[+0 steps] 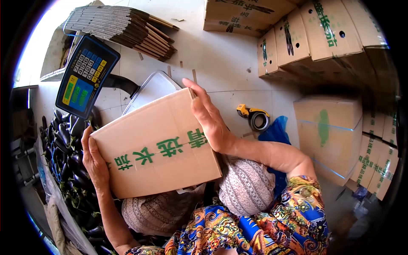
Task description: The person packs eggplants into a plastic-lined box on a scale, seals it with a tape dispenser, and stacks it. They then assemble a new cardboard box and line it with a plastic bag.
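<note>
A cardboard box (148, 136) with green printed characters is tilted in front of my lap, above my knees. On its left end, my left hand (94, 161) presses with the fingers along the edge. My right hand (209, 121) braces the opposite end, its fingers reaching over the top corner. Between them the two hands hold the box; its underside is hidden. Just behind it stands a weighing scale, with its metal platform (155, 91) partly covered by the box and its keypad display (87, 76) lit green.
Dark eggplants (68, 144) lie heaped at the left. Flattened cartons (123, 27) are stacked at the back. A yellow tape dispenser (254, 117) and a blue plastic bag (276, 131) are on the floor to the right. Printed boxes (314, 32) and a strapped carton (327, 136) stand farther right.
</note>
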The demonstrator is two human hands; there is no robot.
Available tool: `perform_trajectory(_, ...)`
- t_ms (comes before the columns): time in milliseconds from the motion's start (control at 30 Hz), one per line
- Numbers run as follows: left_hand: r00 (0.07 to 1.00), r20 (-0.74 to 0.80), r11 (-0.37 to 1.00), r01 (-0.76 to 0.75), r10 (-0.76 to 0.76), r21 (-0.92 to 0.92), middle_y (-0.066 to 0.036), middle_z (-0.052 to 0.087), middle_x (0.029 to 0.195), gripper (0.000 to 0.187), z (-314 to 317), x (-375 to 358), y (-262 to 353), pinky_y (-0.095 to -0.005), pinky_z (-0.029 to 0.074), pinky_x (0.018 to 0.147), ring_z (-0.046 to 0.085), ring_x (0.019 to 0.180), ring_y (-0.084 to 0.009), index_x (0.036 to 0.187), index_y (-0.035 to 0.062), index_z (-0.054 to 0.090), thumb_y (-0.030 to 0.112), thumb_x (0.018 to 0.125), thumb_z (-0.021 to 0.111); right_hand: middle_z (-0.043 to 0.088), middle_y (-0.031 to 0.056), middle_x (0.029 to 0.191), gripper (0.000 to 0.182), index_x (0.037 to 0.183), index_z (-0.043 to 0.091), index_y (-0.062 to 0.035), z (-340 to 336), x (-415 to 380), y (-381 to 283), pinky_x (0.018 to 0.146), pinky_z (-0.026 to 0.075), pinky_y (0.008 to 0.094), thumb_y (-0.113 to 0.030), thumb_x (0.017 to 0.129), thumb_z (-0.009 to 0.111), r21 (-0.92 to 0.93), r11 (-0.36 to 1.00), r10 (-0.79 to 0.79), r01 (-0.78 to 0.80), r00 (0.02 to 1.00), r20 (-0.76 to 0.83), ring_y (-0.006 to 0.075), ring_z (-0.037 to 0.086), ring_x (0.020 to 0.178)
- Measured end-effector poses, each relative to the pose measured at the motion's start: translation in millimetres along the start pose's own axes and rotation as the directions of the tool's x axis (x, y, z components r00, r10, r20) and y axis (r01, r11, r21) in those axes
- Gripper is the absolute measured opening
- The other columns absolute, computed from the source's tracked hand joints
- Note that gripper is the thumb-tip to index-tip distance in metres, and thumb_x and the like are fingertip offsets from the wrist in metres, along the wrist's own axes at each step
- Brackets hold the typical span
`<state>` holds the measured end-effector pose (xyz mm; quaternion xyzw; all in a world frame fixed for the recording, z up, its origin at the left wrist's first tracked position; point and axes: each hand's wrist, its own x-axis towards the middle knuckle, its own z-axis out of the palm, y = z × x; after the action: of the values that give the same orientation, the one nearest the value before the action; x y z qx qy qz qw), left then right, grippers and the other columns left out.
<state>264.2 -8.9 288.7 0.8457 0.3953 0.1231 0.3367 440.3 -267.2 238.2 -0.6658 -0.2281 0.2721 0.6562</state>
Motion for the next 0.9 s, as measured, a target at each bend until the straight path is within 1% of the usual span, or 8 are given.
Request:
perform_trajectory(233,0.997,-0.074,0.995,0.027,-0.02,0.1,-0.012,0.061,0.121,0.055,-1,5,-1,-0.0313,0.043,0.095,0.057,0.104,-0.0199,0.14,0.0055,0.047,0.045,0.104,0.038,0.043,0.0226,0.142,0.046,0.139,0.04,0.0026,11,8,145,0.112,0.028,0.0398,-0.027,0.105,0.031,-0.256,0.964,-0.114,0.073,0.982,-0.149,0.0385,0.037,0.134)
perform_trajectory(333,0.999,-0.016,0.994,0.047,-0.046,0.1,-0.013,0.06,0.123,0.057,-10,5,-14,-0.0318,0.041,0.096,0.056,0.107,-0.0209,0.138,0.0037,0.049,0.047,0.103,0.036,0.045,0.0229,0.141,0.048,0.135,0.046,0.0029,0,10,164,0.109,0.032,0.0402,-0.033,0.103,0.039,-0.308,0.946,-0.152,0.099,0.977,-0.152,0.0366,0.041,0.131)
perform_trajectory(433,1.0,-0.011,0.998,0.03,-0.029,0.049,-0.014,0.059,0.125,0.056,-28,14,-41,-0.0327,0.039,0.1,0.054,0.112,-0.0223,0.131,-0.0014,0.053,0.044,0.104,0.034,0.056,0.0204,0.13,0.051,0.128,0.054,0.0013,2,5,169,0.101,0.04,0.0406,-0.04,0.098,0.051,-0.274,0.883,0.327,-0.382,0.918,-0.226,0.0309,0.053,0.12)
perform_trajectory(533,0.995,0.015,0.988,0.098,-0.097,-0.116,-0.012,0.06,0.12,0.053,-54,18,-101,-0.0326,0.039,0.1,0.055,0.111,-0.0209,0.128,-0.0029,0.055,0.039,0.106,0.032,0.066,0.0144,0.115,0.055,0.123,0.059,0.0008,-6,4,168,0.093,0.047,0.0381,-0.046,0.093,0.06,0.021,0.9,0.433,-0.434,0.9,0.056,0.0235,0.062,0.108)
perform_trajectory(633,0.98,0.063,0.911,0.2,-0.19,-0.361,-0.009,0.063,0.111,0.056,-59,13,-109,-0.0294,0.045,0.09,0.058,0.102,-0.0156,0.123,-0.0019,0.058,0.045,0.105,0.034,0.069,0.0104,0.107,0.05,0.117,0.062,0.001,-12,13,143,0.085,0.052,0.0338,-0.043,0.092,0.063,0.442,0.61,0.519,-0.658,0.753,0.404,0.0183,0.066,0.098)
perform_trajectory(767,0.88,0.264,0.628,0.469,-0.395,-0.621,-0.009,0.067,0.107,0.063,-52,-15,-106,-0.0278,0.055,0.079,0.067,0.086,-0.0164,0.126,-0.001,0.055,0.053,0.102,0.034,0.066,0.0132,0.115,0.048,0.123,0.054,0.0026,-33,26,75,0.089,0.056,0.0347,-0.019,0.086,0.075,0.643,0.494,0.394,-0.586,0.809,0.435,0.0195,0.067,0.1)
perform_trajectory(833,0.958,0.226,0.911,0.244,-0.174,-0.333,-0.008,0.066,0.099,0.052,-56,-23,-119,-0.0287,0.053,0.071,0.065,0.079,-0.0168,0.119,0.0053,0.061,0.047,0.104,0.034,0.066,0.0134,0.116,0.051,0.127,0.049,0.0025,-50,34,27,0.093,0.055,0.0373,-0.011,0.084,0.075,0.617,0.573,0.306,-0.539,0.839,0.45,0.0198,0.067,0.101)
perform_trajectory(900,0.944,0.304,0.991,-0.134,0.129,-0.004,-0.009,0.066,0.094,0.049,-64,-28,-124,-0.0311,0.051,0.072,0.064,0.081,-0.0166,0.115,0.0052,0.063,0.045,0.103,0.036,0.066,0.0115,0.115,0.045,0.124,0.053,0.0015,-53,32,-20,0.09,0.056,0.0337,-0.012,0.086,0.072,0.56,0.712,0.231,-0.424,0.894,0.383,0.0182,0.067,0.101)
